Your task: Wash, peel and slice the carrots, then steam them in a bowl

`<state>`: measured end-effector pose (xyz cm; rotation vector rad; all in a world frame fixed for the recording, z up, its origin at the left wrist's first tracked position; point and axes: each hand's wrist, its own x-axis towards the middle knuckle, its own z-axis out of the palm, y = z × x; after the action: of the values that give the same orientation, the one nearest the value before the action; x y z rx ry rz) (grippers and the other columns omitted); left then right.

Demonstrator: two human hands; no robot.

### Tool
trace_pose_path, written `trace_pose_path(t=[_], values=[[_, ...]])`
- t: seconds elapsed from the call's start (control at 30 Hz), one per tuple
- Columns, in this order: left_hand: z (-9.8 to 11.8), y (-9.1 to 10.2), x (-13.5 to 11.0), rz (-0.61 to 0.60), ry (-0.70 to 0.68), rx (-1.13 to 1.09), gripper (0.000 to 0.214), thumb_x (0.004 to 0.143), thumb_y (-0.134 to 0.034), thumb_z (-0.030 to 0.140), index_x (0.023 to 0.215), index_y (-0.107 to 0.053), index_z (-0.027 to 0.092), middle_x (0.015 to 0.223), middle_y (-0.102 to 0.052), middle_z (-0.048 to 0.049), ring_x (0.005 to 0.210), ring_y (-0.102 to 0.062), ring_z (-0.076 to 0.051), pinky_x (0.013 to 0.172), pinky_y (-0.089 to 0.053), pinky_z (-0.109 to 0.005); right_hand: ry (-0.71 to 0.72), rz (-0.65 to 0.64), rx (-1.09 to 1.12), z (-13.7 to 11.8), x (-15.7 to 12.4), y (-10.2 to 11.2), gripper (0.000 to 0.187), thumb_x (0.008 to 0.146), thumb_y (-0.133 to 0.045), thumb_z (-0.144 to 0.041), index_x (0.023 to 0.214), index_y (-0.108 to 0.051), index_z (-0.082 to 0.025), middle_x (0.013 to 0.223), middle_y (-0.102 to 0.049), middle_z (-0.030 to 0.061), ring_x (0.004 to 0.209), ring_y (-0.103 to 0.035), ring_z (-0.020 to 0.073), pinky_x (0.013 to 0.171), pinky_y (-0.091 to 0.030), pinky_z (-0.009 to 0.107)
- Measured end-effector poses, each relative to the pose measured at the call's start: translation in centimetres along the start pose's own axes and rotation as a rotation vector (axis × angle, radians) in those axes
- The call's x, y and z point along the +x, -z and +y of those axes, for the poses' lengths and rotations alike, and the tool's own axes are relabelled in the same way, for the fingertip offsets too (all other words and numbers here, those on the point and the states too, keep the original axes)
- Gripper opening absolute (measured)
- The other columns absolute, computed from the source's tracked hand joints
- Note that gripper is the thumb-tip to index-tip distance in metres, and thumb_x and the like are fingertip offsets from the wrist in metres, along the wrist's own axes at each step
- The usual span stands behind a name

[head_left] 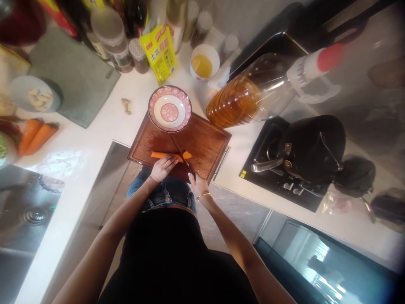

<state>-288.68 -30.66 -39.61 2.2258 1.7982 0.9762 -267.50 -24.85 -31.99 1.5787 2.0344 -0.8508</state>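
A peeled carrot (157,155) lies across the wooden cutting board (210,145), with orange cut pieces (187,155) at its right end. My left hand (162,168) is closed over the carrot, fingers bent together and pressing it to the board. In my right hand (199,185) is the handle of a kitchen knife (179,150). Its thin dark blade slants up and left across the carrot, just right of my left fingertips. A pink-patterned bowl (152,110) sits at the board's far edge, partly over it.
A large oil bottle (234,101) stands right of the board, near a small bowl of yellow liquid (215,57). Farther right, a dark pot (311,147) sits on the stove. Two carrots (36,137) lie left, above the sink (19,211). Jars and a yellow packet (160,55) line the back.
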Motion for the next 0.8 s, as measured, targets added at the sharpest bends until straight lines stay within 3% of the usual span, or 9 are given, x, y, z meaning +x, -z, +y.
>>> trace_pose_path(t=[0.17,0.43,0.63,0.8], values=[[0.0,0.2,-0.2,-0.016,-0.006,-0.011,0.036,0.100,-0.044,0.015,0.129,-0.066,0.020,0.115,-0.075,-0.0094,0.117,-0.067,-0.021,0.099,-0.057,-0.037,-0.020,0.016,0.015,-0.3,1.1,0.2,0.037,0.103,-0.043,-0.042,0.119,-0.067,-0.020,0.095,-0.077,0.0109,0.087,-0.072,0.0249,0.073,-0.048,0.029],[0.0,-0.1,-0.1,0.025,-0.015,0.036,0.035,0.101,-0.043,0.016,0.127,-0.066,0.019,0.114,-0.075,-0.0094,0.115,-0.068,-0.020,0.099,-0.057,-0.037,0.099,0.117,0.141,0.7,-0.9,0.3,0.049,0.103,-0.028,-0.048,0.099,-0.067,-0.018,0.082,-0.073,0.0113,0.079,-0.071,0.0243,0.068,-0.046,0.028],[-0.1,-0.6,-0.6,0.006,0.013,-0.003,0.037,0.102,-0.041,0.017,0.131,-0.064,0.019,0.115,-0.075,-0.0097,0.117,-0.067,-0.020,0.102,-0.056,-0.038,0.094,0.129,0.175,0.7,-1.9,0.4,0.061,0.100,-0.018,-0.058,0.094,-0.064,-0.018,0.076,-0.071,0.0119,0.070,-0.069,0.0245,0.062,-0.044,0.030],[-0.1,-0.6,-0.8,0.010,0.015,-0.055,0.041,0.102,-0.041,0.017,0.139,-0.057,0.020,0.119,-0.073,-0.0103,0.122,-0.064,-0.020,0.104,-0.054,-0.038,0.083,0.104,0.154,0.6,-2.0,0.6,0.060,0.100,-0.019,-0.057,0.095,-0.064,-0.018,0.077,-0.071,0.0122,0.071,-0.068,0.0243,0.064,-0.045,0.030]])
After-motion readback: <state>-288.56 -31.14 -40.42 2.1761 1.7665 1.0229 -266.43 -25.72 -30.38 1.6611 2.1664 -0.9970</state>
